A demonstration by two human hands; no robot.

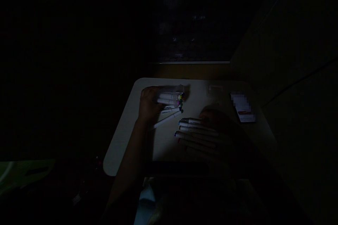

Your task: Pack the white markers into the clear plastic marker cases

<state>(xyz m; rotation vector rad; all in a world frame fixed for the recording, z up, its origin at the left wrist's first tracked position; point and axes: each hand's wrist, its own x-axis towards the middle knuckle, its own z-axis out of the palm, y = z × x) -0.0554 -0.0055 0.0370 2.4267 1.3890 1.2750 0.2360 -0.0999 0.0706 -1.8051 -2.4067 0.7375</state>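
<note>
My left hand (148, 103) is wrapped round a clear plastic case (179, 90), which lies tilted on its side low over the table. Inside it are several white markers (167, 96) with coloured ends, among them yellow and purple. Beside and below the case, loose white markers (167, 119) with dark green ends lie slanted on the table. My right hand (212, 117) is in deep shadow at the far right end of a row of white markers (196, 129). Its fingers seem curled by the topmost marker, but whether they grip it is too dark to make out.
A pale table (121, 137) with rounded corners stands in dim light. On its right side lies a phone (243, 107) with a lit screen. A clear plastic piece (214, 89) rests near the back edge. A dark cable (298, 84) runs off to the right.
</note>
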